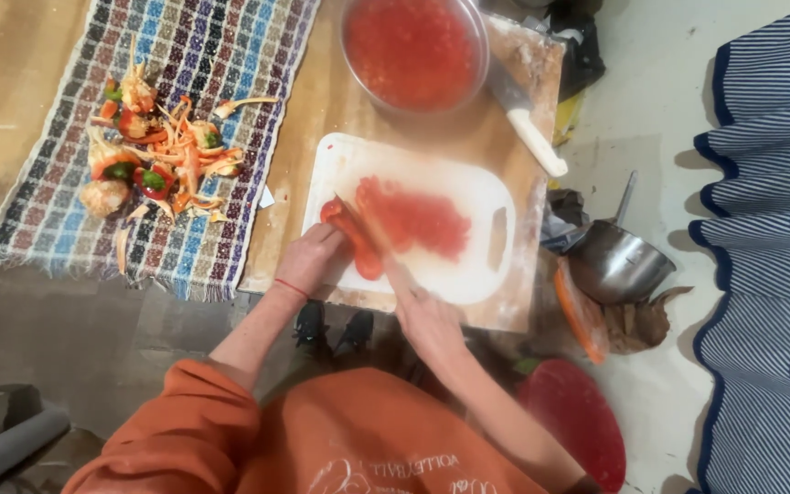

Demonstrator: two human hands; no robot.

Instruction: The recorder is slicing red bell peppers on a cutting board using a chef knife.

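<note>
A white cutting board lies on a wooden board, with chopped red pepper pieces spread over its middle. My left hand presses down a strip of red pepper at the board's near left edge. My right hand grips a knife whose blade lies across that strip, blurred by motion. Both arms wear orange sleeves.
A metal bowl of chopped red pepper stands beyond the board, with a second white-handled knife beside it. Pepper cores and scraps lie on a checked woven mat at left. A steel pot and red lid sit at right.
</note>
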